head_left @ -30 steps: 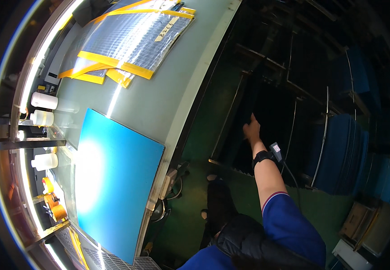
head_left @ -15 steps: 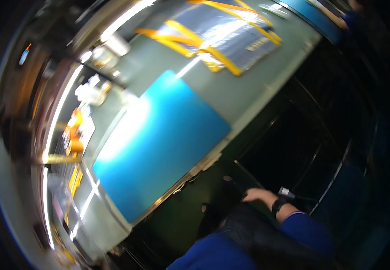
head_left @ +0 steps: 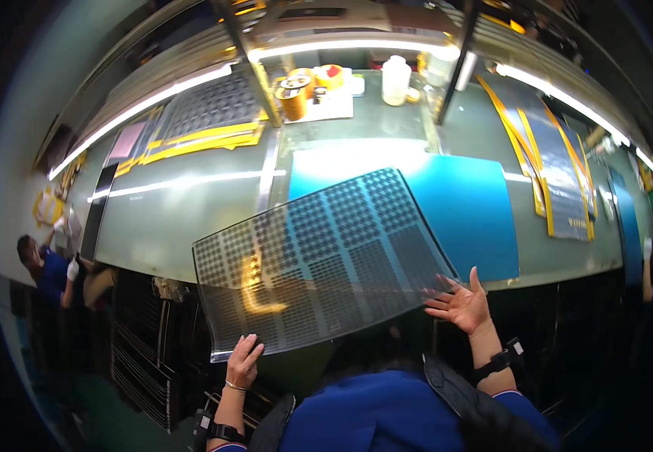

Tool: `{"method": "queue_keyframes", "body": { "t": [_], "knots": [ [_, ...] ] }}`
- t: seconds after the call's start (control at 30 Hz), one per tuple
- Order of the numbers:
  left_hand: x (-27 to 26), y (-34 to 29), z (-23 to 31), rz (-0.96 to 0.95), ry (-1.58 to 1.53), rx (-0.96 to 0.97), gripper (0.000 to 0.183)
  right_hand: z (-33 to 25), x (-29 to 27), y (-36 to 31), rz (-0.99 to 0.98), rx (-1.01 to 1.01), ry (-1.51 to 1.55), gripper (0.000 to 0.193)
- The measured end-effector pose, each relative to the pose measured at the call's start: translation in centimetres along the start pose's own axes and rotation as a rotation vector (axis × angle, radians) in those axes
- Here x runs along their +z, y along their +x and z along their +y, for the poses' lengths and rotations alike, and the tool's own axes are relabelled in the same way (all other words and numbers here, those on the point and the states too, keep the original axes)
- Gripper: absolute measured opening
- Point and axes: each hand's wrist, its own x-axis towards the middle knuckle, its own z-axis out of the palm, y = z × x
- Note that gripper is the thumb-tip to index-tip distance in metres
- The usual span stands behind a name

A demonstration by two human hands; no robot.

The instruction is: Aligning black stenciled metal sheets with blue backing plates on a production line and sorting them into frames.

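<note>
A large see-through film sheet (head_left: 326,264) with rows of dark printed patterns is held tilted above the front of the bench. My left hand (head_left: 243,364) grips its near left corner, fingers closed over the edge. At the sheet's right edge, my right hand (head_left: 462,305) is palm up with fingers spread and thumb apart; its fingertips overlap the edge, and I cannot tell how firmly they touch it. Partly behind the film, a glossy blue sheet (head_left: 471,218) lies flat on the grey-green bench (head_left: 183,218).
Yellow-edged patterned sheets (head_left: 210,113) lie at the back left, with more yellow-edged sheets (head_left: 564,169) at right. Orange tape rolls (head_left: 292,104) and a white bottle (head_left: 396,80) stand at the back. Upright posts (head_left: 458,60) carry a lit shelf. A co-worker (head_left: 54,267) is at far left.
My view has swung round to face the bench squarely. The patterned film sheet and my left hand now show; my right hand has come up to the sheet's right edge.
</note>
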Motion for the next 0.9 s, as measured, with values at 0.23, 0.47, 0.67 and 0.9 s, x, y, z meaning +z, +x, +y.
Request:
{"method": "queue_keyframes", "body": {
  "t": [0.23, 0.47, 0.67, 0.9],
  "knots": [
    [2.5, -4.9, -10.1, 0.435, -0.063, -0.939, 0.069, -2.1, 2.1, 4.5, 0.381, -0.072, -0.88, 0.023],
    [-4.8, -0.6, -13.4, -0.483, -1.239, -1.172, 0.026, -3.1, 5.4, 4.1, 0.364, -0.114, -0.995, 0.049],
    [0.0, 14.8, -8.7, 0.059, -1.175, -0.687, 0.044, -7.3, -3.4, 2.6, 0.557, -0.506, -0.849, 0.03],
    [6.6, 22.1, -6.9, -0.192, -0.615, -0.199, 0.047, -13.5, -12.5, -0.3, 0.913, -0.695, -1.079, 0.03]
  ]
}}
